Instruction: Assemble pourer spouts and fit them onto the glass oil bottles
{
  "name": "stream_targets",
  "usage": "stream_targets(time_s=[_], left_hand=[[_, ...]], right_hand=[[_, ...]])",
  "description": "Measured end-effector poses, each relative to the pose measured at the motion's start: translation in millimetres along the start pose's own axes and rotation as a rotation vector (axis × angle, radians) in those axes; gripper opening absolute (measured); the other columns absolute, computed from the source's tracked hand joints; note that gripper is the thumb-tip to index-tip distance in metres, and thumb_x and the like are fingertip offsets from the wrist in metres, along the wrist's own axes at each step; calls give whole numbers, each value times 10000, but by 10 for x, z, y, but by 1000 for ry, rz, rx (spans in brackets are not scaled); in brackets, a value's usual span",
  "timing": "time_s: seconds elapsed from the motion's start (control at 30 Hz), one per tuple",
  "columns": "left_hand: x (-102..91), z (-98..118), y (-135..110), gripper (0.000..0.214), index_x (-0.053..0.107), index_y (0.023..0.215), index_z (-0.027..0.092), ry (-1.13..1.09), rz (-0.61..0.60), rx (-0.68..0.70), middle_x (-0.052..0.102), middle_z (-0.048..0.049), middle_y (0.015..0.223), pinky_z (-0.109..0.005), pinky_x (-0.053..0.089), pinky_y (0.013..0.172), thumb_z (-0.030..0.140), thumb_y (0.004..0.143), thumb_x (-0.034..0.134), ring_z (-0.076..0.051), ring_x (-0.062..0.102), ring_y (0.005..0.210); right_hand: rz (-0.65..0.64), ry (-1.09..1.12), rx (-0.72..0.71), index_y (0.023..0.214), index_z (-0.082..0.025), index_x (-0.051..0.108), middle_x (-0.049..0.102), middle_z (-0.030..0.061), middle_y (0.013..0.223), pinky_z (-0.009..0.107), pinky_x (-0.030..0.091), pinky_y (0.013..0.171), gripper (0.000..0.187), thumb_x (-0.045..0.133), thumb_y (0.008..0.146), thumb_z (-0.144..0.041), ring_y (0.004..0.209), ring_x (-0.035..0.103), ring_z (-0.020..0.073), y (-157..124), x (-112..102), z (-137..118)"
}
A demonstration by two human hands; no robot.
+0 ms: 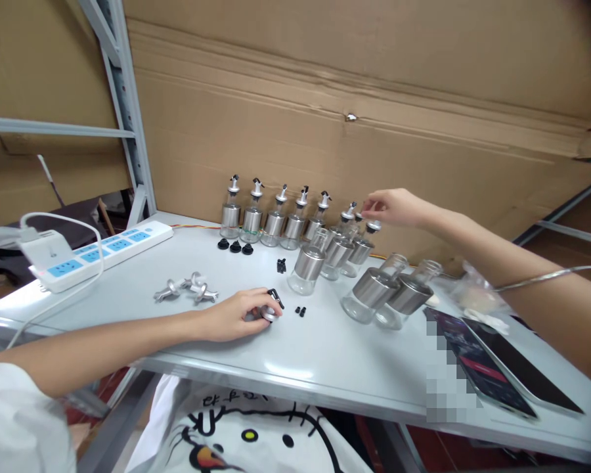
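My left hand (246,316) rests on the table, its fingers closed around a silver pourer spout (270,314) with a black flap. At the back, my right hand (396,207) has its fingers curled at the pourer top of a glass bottle (355,230); the fingertips partly hide that top. Several bottles with steel sleeves and pourers (274,223) stand in a row along the cardboard. An uncapped bottle (309,264) stands in front of them. To the right are two more open bottles (373,289). Tiny black caps (301,311) lie beside my left hand.
Loose silver spouts (193,289) lie at the left. Black stoppers (235,246) and small black parts (282,265) sit before the row. A white power strip (103,253) with a cable runs along the left edge. Phone-like devices (487,361) and a plastic bag (477,292) are at the right.
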State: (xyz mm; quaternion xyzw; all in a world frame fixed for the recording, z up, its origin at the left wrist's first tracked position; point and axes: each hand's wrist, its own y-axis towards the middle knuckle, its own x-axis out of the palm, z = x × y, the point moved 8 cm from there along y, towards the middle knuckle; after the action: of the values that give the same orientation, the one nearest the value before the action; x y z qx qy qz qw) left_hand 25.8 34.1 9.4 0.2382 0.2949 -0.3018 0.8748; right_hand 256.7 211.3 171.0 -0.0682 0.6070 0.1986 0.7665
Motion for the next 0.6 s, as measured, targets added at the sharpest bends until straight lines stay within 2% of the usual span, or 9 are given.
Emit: stream_targets(time_s=[0.1,0.2,0.3,0.43,0.6], left_hand=[[3,-1,-1,216,596,1039,179,1,1,5,552,-41,980,-249,446,773,151,854,487,-125,538,811],[-1,5,3,222,598,1043,178,11,6,9,553,-41,974,-241,439,760,145,850,493,-124,536,802],[-7,15,4,223,599,1041,178,23,10,15,558,-41,966,-237,434,751,141,845,499,-128,536,803],[-6,23,3,213,598,1031,172,29,7,29,563,-44,965,-244,432,769,140,845,498,-130,539,810],[-5,20,6,210,601,1022,175,26,12,40,559,-39,937,-253,438,772,129,843,502,-135,541,815]], right_hand=[[9,-38,85,1041,-131,593,638,165,1106,317,437,814,294,594,795,-291,930,626,243,8,45,260],[-86,-15,107,1036,-183,573,698,84,895,287,471,699,320,655,740,-272,767,661,212,24,260,392],[-134,9,85,925,-212,551,685,5,725,230,456,611,201,617,741,-167,606,637,146,71,423,419],[-91,-17,5,772,-213,514,674,5,736,226,430,647,197,640,677,-95,694,635,155,182,466,423],[-18,-47,-66,764,-212,552,687,39,794,261,431,696,166,641,672,-106,737,630,182,203,448,443]])
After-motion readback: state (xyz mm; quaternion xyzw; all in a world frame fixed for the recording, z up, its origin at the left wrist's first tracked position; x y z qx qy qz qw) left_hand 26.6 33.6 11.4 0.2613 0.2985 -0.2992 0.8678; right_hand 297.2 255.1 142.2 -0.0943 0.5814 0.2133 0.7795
